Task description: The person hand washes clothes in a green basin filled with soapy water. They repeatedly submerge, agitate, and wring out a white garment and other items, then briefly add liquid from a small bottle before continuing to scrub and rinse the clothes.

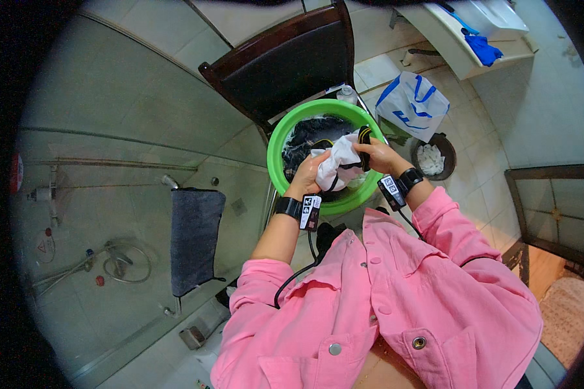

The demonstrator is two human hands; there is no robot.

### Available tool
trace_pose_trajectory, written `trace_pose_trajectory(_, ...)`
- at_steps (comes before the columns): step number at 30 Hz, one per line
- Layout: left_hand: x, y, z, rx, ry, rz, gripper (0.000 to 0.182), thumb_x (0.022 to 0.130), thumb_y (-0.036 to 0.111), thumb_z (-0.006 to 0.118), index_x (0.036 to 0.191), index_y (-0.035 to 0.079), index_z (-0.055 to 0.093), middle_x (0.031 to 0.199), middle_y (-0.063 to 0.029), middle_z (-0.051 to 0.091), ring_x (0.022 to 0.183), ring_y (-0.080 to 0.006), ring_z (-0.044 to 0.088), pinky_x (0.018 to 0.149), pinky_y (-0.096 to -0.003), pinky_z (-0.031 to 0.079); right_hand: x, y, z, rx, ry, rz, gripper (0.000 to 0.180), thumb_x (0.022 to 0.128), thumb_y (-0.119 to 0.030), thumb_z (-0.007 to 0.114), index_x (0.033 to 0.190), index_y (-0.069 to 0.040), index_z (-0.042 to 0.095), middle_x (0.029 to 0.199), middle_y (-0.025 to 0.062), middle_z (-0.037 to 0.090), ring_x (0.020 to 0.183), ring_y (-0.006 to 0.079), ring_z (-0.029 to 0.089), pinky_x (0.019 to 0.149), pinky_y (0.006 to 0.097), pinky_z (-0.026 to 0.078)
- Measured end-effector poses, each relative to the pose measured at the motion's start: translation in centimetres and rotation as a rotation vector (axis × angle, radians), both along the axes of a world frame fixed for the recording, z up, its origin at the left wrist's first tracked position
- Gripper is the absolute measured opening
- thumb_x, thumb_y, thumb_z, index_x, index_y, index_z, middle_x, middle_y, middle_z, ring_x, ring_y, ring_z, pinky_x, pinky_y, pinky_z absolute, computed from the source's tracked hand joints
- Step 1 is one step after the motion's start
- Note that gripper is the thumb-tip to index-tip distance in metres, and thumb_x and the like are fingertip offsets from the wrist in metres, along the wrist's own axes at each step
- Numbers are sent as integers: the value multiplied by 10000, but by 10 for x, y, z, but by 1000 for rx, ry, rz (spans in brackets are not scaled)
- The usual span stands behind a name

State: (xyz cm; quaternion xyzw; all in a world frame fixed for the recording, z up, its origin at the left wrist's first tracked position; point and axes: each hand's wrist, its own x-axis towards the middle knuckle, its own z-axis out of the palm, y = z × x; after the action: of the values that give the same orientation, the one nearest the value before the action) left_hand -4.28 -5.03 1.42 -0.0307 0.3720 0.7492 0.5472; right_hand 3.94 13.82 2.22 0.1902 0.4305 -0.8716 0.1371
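Observation:
A white garment with black bands and yellow stripes (338, 164) is held bunched between my hands above a green plastic basin (275, 154). My left hand (309, 174) grips its white cloth on the left. On the right, my right hand (380, 154) pinches the black, yellow-striped edge between thumb and fingers. Below the garment, dark wet clothing (306, 138) lies in the basin with some suds around it. Part of the basin's contents is hidden by the garment and my hands.
Behind the basin stands a dark wooden chair (282, 68), with a clear bottle (347, 94) by the rim. To the right are a white and blue bag (413, 107) and a waste bin (448, 146) holding crumpled white paper. A grey towel (194, 243) hangs on the glass shower panel at left.

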Motion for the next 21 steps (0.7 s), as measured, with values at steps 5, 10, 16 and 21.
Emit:
trace_pose_trajectory(5, -1, -13, 0, 41, -108, 72, 287, 872, 203, 464, 1057, -10, 521, 999, -108, 591, 878, -186, 578, 740, -310, 474, 2, 7, -5, 272, -34, 10, 203, 828, -171, 534, 947, -7, 541, 794, 36, 560, 685, 132, 527, 612, 285, 449)
trace_pose_trajectory(10, -2, -12, -19, -123, -92, 107, 367, 888, 290, 431, 1052, -24, 526, 999, -118, 593, 898, -219, 569, 821, -325, 426, -2, -3, -10, 735, 24, 74, 256, 803, -235, 549, 778, 19, 531, 665, 22, 512, 593, 116, 451, 515, 276, 386)
trace_pose_trajectory(16, 18, 20, -31, -442, -78, 213, 313, 885, 320, 418, 921, 38, 548, 862, -81, 587, 730, -222, 564, 645, -364, 454, -25, -66, -11, 1235, 167, -145, 224, 738, -140, 514, 847, 55, 500, 713, 293, 547, 693, 428, 544, 602, 467, 436)
trace_pose_trajectory(21, 34, 40, -12, -637, 254, 134, 366, 853, 336, 456, 889, -21, 527, 808, -96, 569, 676, -197, 539, 548, -345, 420, -35, -57, -3, 1339, 119, -187, 178, 737, -97, 525, 840, 27, 449, 736, 285, 540, 716, 449, 518, 601, 486, 409)
